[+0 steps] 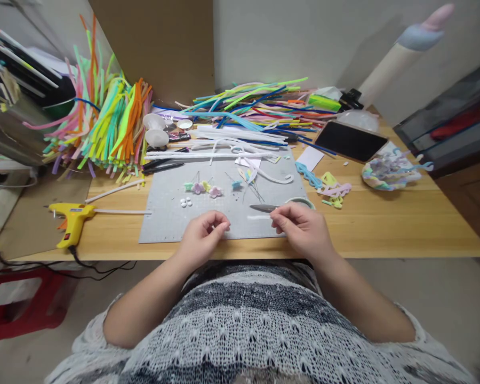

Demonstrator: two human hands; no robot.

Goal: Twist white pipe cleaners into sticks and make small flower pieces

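Note:
My left hand (203, 239) hovers over the front edge of the grey cutting mat (164, 224), its fingers curled and thumb against the forefinger. Level with it, my right hand (306, 230) pinches thumb and fingertips together. Whatever either pinch holds is too small or thin to make out. Just behind my right hand lie scissors (264, 208), their handles partly covered by it. A short white pipe cleaner piece (259, 217) lies beside its fingertips. Beyond my left hand are small white discs (186, 202), pastel flower pieces (202, 188) and a blue piece (236, 184) near thin wires.
A yellow glue gun (74, 218) lies at the left, its cord trailing off the front edge. Pipe cleaner bundles (116, 122) stand behind it, with more heaped (244, 106) at the back. A phone (350, 141) and a pastel pipe cleaner bundle (388, 170) lie right.

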